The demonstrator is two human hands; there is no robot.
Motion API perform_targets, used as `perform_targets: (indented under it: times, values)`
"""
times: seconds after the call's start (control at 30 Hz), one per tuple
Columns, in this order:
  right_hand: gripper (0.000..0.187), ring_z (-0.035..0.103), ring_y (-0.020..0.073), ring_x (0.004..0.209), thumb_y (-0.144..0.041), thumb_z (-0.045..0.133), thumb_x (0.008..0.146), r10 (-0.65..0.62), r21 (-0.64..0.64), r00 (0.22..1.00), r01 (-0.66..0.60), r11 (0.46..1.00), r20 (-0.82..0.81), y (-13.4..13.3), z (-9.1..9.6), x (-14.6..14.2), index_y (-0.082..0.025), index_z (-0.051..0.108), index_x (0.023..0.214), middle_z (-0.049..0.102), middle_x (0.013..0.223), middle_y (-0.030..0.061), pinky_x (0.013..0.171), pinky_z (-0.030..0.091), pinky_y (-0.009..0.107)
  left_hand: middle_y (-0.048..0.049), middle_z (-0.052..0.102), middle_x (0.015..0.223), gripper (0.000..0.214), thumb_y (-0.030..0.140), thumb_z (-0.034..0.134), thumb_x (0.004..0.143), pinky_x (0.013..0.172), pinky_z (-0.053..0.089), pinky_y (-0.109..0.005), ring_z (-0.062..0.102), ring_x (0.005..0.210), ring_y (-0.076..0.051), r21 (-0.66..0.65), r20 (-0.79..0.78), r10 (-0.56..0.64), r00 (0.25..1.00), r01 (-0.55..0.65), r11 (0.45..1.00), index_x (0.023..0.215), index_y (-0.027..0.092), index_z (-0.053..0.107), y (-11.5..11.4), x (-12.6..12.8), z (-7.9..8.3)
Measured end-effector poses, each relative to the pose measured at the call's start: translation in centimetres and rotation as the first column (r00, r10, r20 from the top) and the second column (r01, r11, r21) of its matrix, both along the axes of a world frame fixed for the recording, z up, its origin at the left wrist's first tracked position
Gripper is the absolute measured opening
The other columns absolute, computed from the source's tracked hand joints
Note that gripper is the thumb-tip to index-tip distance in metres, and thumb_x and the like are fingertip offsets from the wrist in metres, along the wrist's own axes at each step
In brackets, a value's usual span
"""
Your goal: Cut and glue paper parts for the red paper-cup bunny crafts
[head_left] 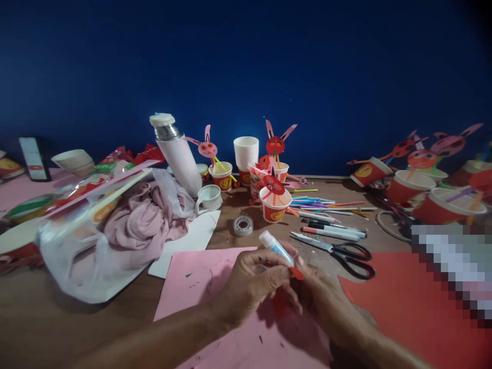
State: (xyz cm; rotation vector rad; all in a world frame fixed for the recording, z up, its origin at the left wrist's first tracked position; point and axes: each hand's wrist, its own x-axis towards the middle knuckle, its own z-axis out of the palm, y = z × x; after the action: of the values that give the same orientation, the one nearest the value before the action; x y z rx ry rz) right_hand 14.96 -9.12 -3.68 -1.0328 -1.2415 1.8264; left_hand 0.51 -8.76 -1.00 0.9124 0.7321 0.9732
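My left hand (255,282) is closed, with thumb and forefinger pinching a small red paper piece (296,273). My right hand (321,292) is closed around the lower end of a white and blue glue stick (277,247), which tilts up to the left. Both hands meet above a pink paper sheet (184,277) with small scraps on it, and some fingers are hidden. Just beyond them stand a red paper cup (273,212) with a paper rabbit face on it and a roll of clear tape (243,225).
Black-handled scissors (346,252), markers (332,232) and coloured sticks (326,205) lie right of the middle. Red paper (415,318) covers the right front. On the left are a plastic bag (80,271), a thermos (179,159) and a mug (209,197). Stacked cups (246,151) stand behind.
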Motion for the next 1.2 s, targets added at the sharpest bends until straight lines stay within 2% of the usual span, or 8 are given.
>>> perform_targets:
  times: [0.1, 0.2, 0.4, 0.53, 0.6, 0.8, 1.0, 1.2]
  values:
    - [0.040, 0.046, 0.0112, 0.057, -0.055, 0.054, 0.077, -0.114, 0.159, 0.991, 0.101, 0.982, 0.075, 0.0, -0.1, 0.2, -0.017, 0.050, 0.066, 0.051, 0.061, -0.0006, 0.054, 0.038, 0.022, -0.0005, 0.055, 0.064, 0.023, 0.036, 0.070, 0.067, 0.048, 0.028, -0.020, 0.039, 0.048, -0.005, -0.014, -0.053, 0.052, 0.997, -0.053, 0.999, 0.072, 0.013, 0.068, 0.0, -0.2, -0.2]
    - [0.033, 0.050, 0.0132, 0.063, -0.049, 0.063, 0.072, -0.158, 0.201, 0.985, 0.141, 0.969, 0.072, 0.0, 0.1, 0.2, -0.019, 0.049, 0.074, 0.055, 0.069, 0.0002, 0.057, 0.041, 0.024, 0.0014, 0.050, 0.055, 0.023, 0.036, 0.070, 0.067, 0.048, 0.028, -0.020, 0.039, 0.049, -0.006, -0.043, -0.036, 0.042, 0.998, -0.044, 0.998, 0.072, 0.013, 0.068, 0.1, -0.3, -0.3]
    - [0.053, 0.042, 0.0094, 0.049, -0.058, 0.035, 0.085, -0.060, 0.076, 0.993, 0.053, 0.996, 0.097, -0.1, 0.8, 0.1, -0.016, 0.051, 0.057, 0.046, 0.050, -0.0012, 0.049, 0.035, 0.022, 0.0018, 0.054, 0.056, 0.022, 0.035, 0.072, 0.065, 0.045, 0.028, -0.019, 0.042, 0.044, -0.005, -0.049, 0.082, 0.028, 0.996, -0.024, 0.999, 0.071, 0.015, 0.067, 0.0, 0.0, 0.1]
    - [0.038, 0.047, 0.0118, 0.060, -0.054, 0.059, 0.073, -0.184, 0.226, 0.973, 0.150, 0.962, 0.137, 0.0, 0.9, 0.3, -0.017, 0.053, 0.070, 0.053, 0.065, -0.0004, 0.055, 0.039, 0.022, 0.0046, 0.046, 0.048, 0.021, 0.034, 0.074, 0.064, 0.045, 0.026, -0.018, 0.037, 0.043, -0.004, -0.070, 0.049, 0.066, 0.997, -0.062, 0.996, 0.069, 0.014, 0.067, 0.1, -0.1, 0.2]
    - [0.036, 0.049, 0.0126, 0.062, -0.053, 0.061, 0.072, -0.208, 0.254, 0.968, 0.167, 0.953, 0.144, 0.0, 0.6, 0.4, -0.018, 0.053, 0.076, 0.055, 0.069, 0.0001, 0.057, 0.039, 0.022, 0.0046, 0.046, 0.048, 0.022, 0.034, 0.073, 0.064, 0.045, 0.026, -0.018, 0.037, 0.043, -0.004, -0.077, 0.046, 0.067, 0.997, -0.064, 0.995, 0.070, 0.014, 0.068, 0.2, -0.1, 0.1]
    - [0.056, 0.044, 0.0094, 0.048, -0.060, 0.032, 0.085, -0.036, 0.025, 0.997, 0.034, 0.999, 0.064, 0.1, 0.1, 0.1, -0.015, 0.052, 0.059, 0.049, 0.052, 0.0003, 0.049, 0.035, 0.021, 0.0045, 0.047, 0.047, 0.024, 0.036, 0.073, 0.062, 0.042, 0.024, -0.019, 0.036, 0.040, -0.004, -0.071, 0.042, 0.072, 0.997, -0.069, 0.995, 0.067, 0.013, 0.067, 0.1, 0.2, 0.1]
    - [0.034, 0.054, 0.0151, 0.067, -0.051, 0.057, 0.076, -0.165, 0.301, 0.972, 0.109, 0.948, 0.168, 0.1, 0.3, 0.4, -0.017, 0.056, 0.076, 0.060, 0.073, 0.0029, 0.061, 0.043, 0.024, 0.0053, 0.043, 0.045, 0.019, 0.035, 0.072, 0.066, 0.043, 0.024, -0.017, 0.038, 0.044, -0.004, -0.069, 0.043, 0.056, 0.998, -0.052, 0.996, 0.070, 0.016, 0.069, 0.2, 0.0, -0.3]
    - [0.054, 0.052, 0.0156, 0.056, -0.061, 0.031, 0.084, -0.050, 0.199, 0.971, 0.002, 0.980, 0.236, 0.2, 0.2, 0.5, -0.018, 0.059, 0.066, 0.058, 0.060, 0.0038, 0.047, 0.038, 0.024, 0.0023, 0.054, 0.062, 0.017, 0.033, 0.071, 0.068, 0.041, 0.022, -0.018, 0.038, 0.042, -0.001, -0.033, 0.050, 0.040, 0.998, -0.038, 0.999, 0.069, 0.016, 0.069, 0.1, 0.0, -0.7]
